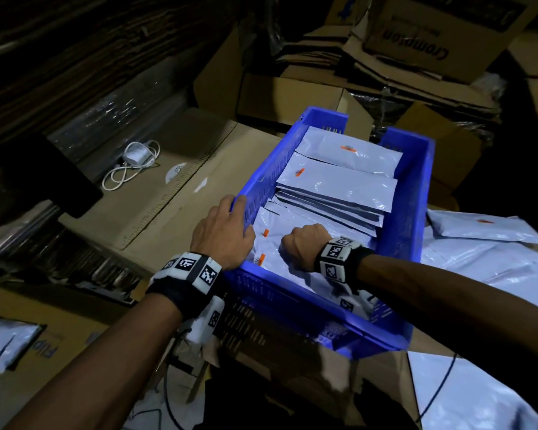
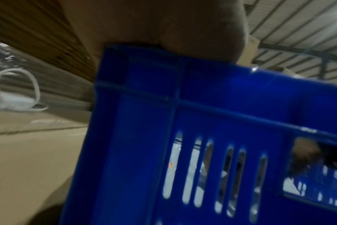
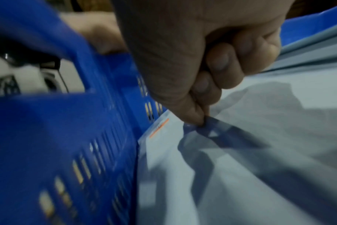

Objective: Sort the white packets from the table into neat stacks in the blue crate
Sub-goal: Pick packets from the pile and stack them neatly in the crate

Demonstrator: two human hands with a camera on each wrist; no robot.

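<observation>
The blue crate (image 1: 410,218) sits on cardboard boxes and holds white packets: one far stack (image 1: 348,153), a taller middle stack (image 1: 339,187), and loose crumpled ones at the near end (image 1: 271,243). My left hand (image 1: 224,231) grips the crate's near left rim, fingers over the edge (image 3: 100,33). My right hand (image 1: 305,246) is a fist inside the crate, its lower edge pressing on a near packet (image 3: 260,152). Nothing shows inside the fist (image 3: 202,53). The left wrist view is filled by the crate wall (image 2: 221,91).
More white packets lie on the table right of the crate (image 1: 485,231) and at the near right (image 1: 479,392); another lies low left (image 1: 3,342). A white charger with its cable (image 1: 131,162) rests on the flat carton to the left. Cardboard boxes (image 1: 432,29) are piled behind.
</observation>
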